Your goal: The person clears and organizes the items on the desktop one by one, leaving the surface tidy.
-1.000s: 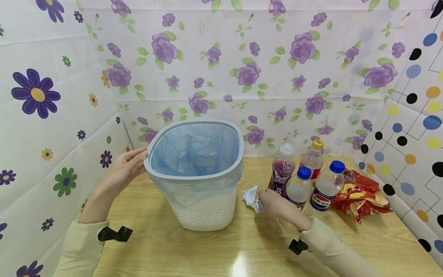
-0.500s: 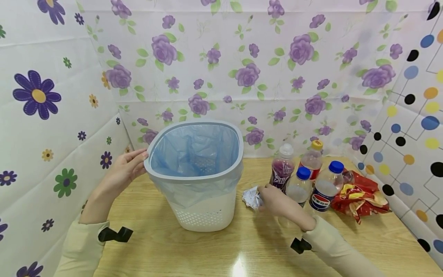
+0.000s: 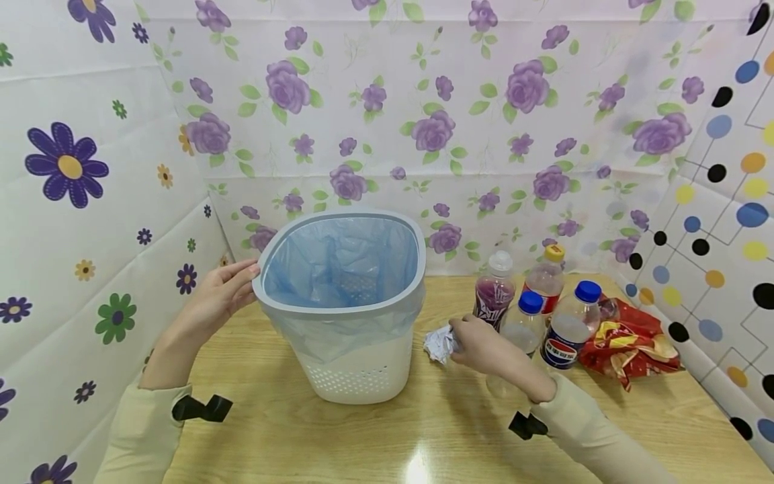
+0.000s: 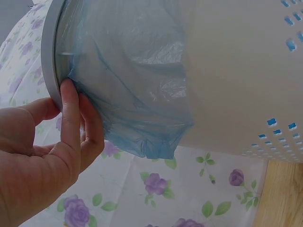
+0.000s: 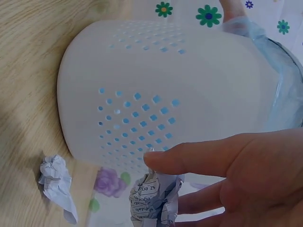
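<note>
Since the earlier frames, the right hand (image 3: 484, 346) has been raised slightly off the table, and the crumpled paper ball (image 3: 440, 343) has come up with it; the left hand has stayed at the bin. The paper ball is pinched between the thumb and the curled fingers of the right hand, as is seen clearly in the right wrist view (image 5: 156, 201), where printed text is visible on the paper. A second scrap of crumpled paper (image 5: 57, 182) is seen in that view on the wooden table (image 3: 423, 430), near the base of the bin.

The left hand (image 3: 218, 296) is held against the grey rim of the white waste bin (image 3: 357, 376), with its fingers fairly straight and the thumb on the rim edge (image 4: 68, 118); the bin is steadied, not gripped round. A blue plastic liner (image 3: 338, 262) is folded over the rim.

Just behind the right hand stand four plastic bottles, among them a purple drink bottle (image 3: 494, 292) and a Pepsi bottle (image 3: 565, 333), and beside them lies a red snack bag (image 3: 629, 343).

The step in hand appears to be the picking-up of the paper. For the next move, the ball would probably need to be carried left and upward over the rim, well clear of the liner edge, before the pinch is released.
</note>
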Tool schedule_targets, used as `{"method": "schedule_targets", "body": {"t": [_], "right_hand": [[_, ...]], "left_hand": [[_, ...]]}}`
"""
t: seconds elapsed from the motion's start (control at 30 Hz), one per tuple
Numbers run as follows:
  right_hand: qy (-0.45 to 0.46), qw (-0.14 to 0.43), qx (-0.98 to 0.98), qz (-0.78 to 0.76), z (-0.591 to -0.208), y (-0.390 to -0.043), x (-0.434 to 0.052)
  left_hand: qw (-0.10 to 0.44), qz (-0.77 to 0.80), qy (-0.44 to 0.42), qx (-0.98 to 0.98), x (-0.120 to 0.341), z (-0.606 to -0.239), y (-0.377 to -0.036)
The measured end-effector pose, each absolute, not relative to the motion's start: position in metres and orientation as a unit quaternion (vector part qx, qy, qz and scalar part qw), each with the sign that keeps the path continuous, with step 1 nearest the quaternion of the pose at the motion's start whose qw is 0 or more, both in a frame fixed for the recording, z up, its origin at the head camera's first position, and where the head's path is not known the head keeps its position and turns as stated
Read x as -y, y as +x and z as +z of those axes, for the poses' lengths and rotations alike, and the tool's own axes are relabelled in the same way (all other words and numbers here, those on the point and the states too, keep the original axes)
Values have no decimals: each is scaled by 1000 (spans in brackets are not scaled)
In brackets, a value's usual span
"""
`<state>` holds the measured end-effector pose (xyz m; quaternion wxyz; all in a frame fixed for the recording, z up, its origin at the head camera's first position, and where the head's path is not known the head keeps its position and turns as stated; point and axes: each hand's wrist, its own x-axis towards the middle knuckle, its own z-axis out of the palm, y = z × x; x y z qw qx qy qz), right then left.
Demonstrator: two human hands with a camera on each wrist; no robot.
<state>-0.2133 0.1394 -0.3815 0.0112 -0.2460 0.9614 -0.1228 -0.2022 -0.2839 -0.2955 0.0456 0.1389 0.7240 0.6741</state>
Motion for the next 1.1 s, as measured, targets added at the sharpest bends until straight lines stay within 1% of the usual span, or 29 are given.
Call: {"method": "schedule_targets", "body": {"t": [0.3, 0.5, 0.93, 1.1], "right_hand": [[-256, -3, -958, -126, -372, -212, -141], [-263, -1, -955, -135, -366, -211, -142], [-271, -46, -952, -138, -346, -208, -145], [-267, -55, -951, -149, -340, -206, -147]], "left_hand": [[46, 677, 141, -721, 284, -294, -202], [50, 677, 135, -722, 284, -295, -202], [43, 675, 143, -722, 283, -296, -202], [41, 678, 148, -719, 283, -296, -202]]}}
